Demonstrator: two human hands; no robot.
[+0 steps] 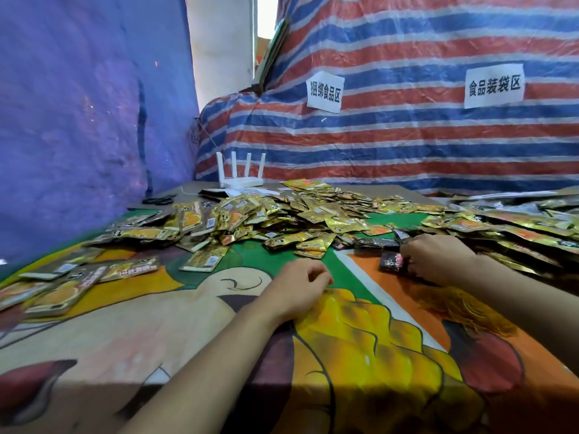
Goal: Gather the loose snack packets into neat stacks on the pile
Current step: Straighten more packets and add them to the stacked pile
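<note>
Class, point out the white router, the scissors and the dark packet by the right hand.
white router [241, 182]: head view, its base.
scissors [158, 200]: head view, its middle.
dark packet [390, 262]: head view, its face.

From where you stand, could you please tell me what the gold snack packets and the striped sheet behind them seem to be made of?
Gold snack packets: likely metallised plastic film, glossy; they glint and crinkle. Striped sheet: probably woven plastic tarpaulin, slightly shiny; it shows fine creases.

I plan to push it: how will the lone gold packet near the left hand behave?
The gold packet lies flat and thin, so it is probably light and bendy. Its glossy foil would likely slide easily on the printed cloth.
</note>
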